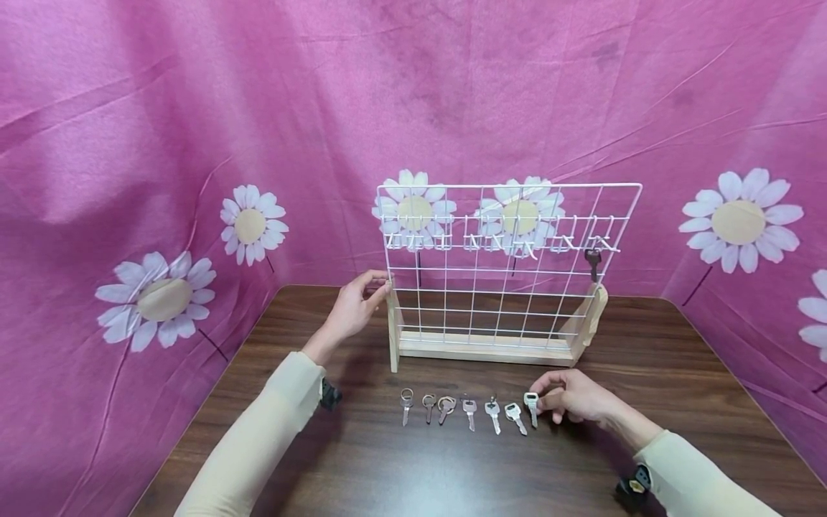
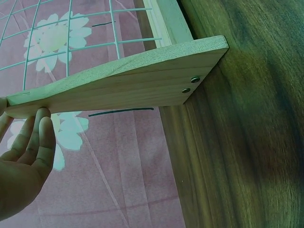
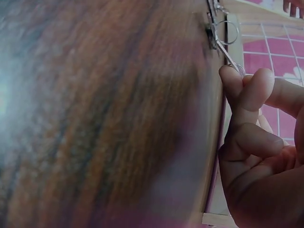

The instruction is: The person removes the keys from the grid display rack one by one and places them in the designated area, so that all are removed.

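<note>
A white wire grid rack (image 1: 496,291) with wooden sides stands on the table. My left hand (image 1: 357,305) grips the upper end of its left wooden side (image 2: 118,85), with fingertips against the wood. Near the rack's front right, my right hand (image 1: 576,396) pinches the rightmost key (image 1: 533,411) of a row by its top end; in the right wrist view the thumb and forefinger (image 3: 259,90) meet at its ring. Several other keys lie to its left, including a silver key (image 1: 515,416) and a key with a large ring (image 1: 406,409). A dark key (image 1: 594,264) hangs on the rack's far right hook.
Several white hooks (image 1: 472,243) line the upper part of the grid. Pink cloth (image 1: 323,143) with daisies surrounds the dark wooden table (image 1: 413,474) at the back and sides. Each wrist carries a small black camera (image 1: 330,394).
</note>
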A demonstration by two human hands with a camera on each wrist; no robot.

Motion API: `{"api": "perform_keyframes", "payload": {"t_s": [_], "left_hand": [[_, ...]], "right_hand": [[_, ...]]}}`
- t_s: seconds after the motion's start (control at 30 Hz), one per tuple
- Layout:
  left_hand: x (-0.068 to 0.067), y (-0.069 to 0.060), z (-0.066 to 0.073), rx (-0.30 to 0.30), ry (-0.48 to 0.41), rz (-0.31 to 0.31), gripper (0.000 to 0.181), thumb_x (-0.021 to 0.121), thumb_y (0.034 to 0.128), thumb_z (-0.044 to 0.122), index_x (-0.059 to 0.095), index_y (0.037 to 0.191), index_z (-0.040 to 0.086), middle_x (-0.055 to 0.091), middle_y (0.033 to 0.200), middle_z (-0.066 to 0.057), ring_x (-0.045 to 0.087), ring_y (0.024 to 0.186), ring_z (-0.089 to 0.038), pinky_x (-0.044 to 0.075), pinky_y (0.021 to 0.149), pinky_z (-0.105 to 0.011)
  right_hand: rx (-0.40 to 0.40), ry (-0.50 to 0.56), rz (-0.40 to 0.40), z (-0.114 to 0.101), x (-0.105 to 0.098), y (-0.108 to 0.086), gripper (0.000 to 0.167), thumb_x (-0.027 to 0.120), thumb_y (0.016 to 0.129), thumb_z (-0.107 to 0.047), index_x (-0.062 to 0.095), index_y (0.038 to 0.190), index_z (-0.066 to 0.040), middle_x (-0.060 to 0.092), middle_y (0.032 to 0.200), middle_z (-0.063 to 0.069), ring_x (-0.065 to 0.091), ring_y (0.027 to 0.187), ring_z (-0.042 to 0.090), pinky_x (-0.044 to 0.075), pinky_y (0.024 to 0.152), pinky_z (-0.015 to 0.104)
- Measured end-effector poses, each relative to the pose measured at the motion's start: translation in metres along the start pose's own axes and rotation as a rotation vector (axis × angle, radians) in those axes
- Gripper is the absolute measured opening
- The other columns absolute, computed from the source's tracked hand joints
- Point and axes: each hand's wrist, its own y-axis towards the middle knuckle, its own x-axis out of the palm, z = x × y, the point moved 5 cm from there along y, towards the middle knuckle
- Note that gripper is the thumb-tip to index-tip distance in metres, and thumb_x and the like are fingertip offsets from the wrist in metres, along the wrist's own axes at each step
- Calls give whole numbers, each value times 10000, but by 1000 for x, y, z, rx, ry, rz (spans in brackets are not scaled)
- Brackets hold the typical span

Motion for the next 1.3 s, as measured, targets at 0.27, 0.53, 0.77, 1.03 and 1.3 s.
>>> {"api": "perform_keyframes", "payload": {"t_s": [0.27, 0.53, 0.77, 1.03, 1.3], "left_hand": [[0, 0, 0, 2, -6, -5, 327, 615, 1001, 230, 625, 1277, 55, 712, 1174, -155, 713, 951, -339, 610, 718, -294], [1, 0, -1, -6, -28, -15, 332, 613, 1002, 237, 618, 1277, 50, 701, 1188, -182, 703, 968, -396, 612, 711, -305], [0, -1, -1, -8, -29, -10, 317, 616, 1000, 238, 626, 1266, 63, 701, 1188, -173, 710, 964, -364, 614, 717, -299], [0, 0, -1, -15, -29, -17, 338, 614, 1001, 241, 617, 1281, 51, 693, 1207, -177, 706, 983, -368, 623, 734, -330], [0, -1, 0, -13, -23, -12, 317, 613, 1001, 239, 624, 1273, 77, 700, 1204, -162, 710, 979, -352, 622, 727, -315]], "right_hand": [[-10, -57, 5, 3, 3, 1, 267, 678, 839, -56, 630, 1079, 50, 737, 783, 29, 557, 510, 43, 297, 381, 129], [-63, -92, 32, 2, 5, 2, 250, 702, 825, -42, 648, 1033, 86, 691, 746, 8, 575, 529, 73, 419, 417, 168], [-102, -122, 38, 4, 5, 3, 233, 709, 817, -11, 650, 1006, 111, 649, 783, 37, 570, 571, 81, 533, 503, 244], [-76, -140, 44, 5, 4, 2, 248, 729, 818, -38, 661, 1026, 79, 656, 787, 41, 584, 562, 105, 458, 450, 201], [-74, -137, 52, 1, -4, 0, 265, 707, 848, -79, 654, 1060, 71, 693, 775, -22, 606, 563, 108, 403, 419, 177]]}}
